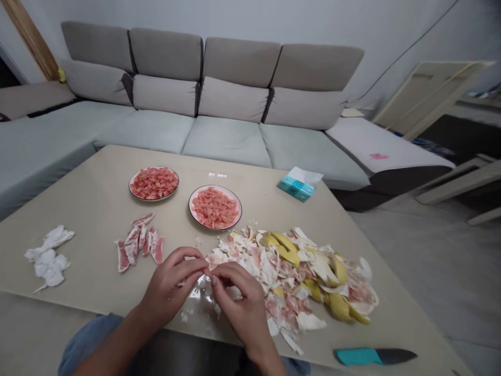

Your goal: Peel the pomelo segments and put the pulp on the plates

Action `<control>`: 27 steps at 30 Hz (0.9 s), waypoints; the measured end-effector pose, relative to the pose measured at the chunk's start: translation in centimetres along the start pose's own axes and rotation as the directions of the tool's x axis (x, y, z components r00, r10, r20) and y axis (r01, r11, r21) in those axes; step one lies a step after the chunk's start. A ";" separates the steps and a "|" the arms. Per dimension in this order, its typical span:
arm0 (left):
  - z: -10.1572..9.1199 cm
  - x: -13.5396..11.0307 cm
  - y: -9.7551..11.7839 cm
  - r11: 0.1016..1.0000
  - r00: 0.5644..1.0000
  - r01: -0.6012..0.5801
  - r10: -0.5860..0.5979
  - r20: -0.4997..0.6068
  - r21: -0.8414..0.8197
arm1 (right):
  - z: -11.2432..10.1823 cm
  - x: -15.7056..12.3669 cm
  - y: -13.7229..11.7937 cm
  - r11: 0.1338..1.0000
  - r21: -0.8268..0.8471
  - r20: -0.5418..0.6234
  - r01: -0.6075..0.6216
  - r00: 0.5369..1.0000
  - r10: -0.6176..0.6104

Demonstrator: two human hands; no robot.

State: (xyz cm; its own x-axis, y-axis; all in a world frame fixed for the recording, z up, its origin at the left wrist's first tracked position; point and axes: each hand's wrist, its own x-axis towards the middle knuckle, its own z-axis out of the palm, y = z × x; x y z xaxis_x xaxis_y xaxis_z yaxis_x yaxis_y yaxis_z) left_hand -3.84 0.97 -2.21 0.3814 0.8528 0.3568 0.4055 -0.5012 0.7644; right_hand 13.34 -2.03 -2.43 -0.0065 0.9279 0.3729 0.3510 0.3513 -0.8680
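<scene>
My left hand (174, 282) and my right hand (240, 295) meet over the table's front part, fingertips pinched together. Between them is a small piece of pomelo, mostly hidden by the fingers. To the left of my left hand lie several pomelo segments (133, 244) with whitish skin on them. Right beside my right hand spreads a heap of pomelo peel and membrane (270, 266), with yellow rind (284, 248) among it. Beyond my hands, pink pomelo pulp (214, 208) fills a dark-rimmed plate (191, 211). A second plate (132, 192) farther left bears more pulp (154, 183).
A knife (373, 356) with a teal handle lies at the table's front right, blade pointing right. Crumpled tissues (49, 258) sit at the left. A blue tissue pack (299, 184) is at the back right. Behind the table (97, 177) stands a grey sofa (227, 138).
</scene>
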 end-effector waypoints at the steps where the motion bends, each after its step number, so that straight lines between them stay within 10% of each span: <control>1: 0.0 0.1 0.1 1.000 1.000 0.007 -0.007 0.002 -0.005 | 0.0 0.1 -0.1 1.000 0.014 -0.003 -0.012 1.000 0.012; 13: -0.3 0.9 0.6 0.842 0.893 0.447 -0.438 0.102 -0.303 | -1.5 0.0 3.0 0.968 -0.155 -0.168 -0.199 0.971 0.173; 27: 0.7 0.5 0.2 0.753 0.840 0.542 -0.499 0.215 -0.372 | 0.0 -0.2 0.6 0.919 0.268 0.098 -0.289 0.957 0.272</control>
State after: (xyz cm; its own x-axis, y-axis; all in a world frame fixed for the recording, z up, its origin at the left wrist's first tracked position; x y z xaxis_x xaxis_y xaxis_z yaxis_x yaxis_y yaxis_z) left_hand -3.03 1.21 -2.27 0.2966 0.9345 -0.1968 0.2034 0.1396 0.9691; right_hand 13.60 -1.98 -3.03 -0.0021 0.9961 0.0887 0.0737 0.0887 -0.9933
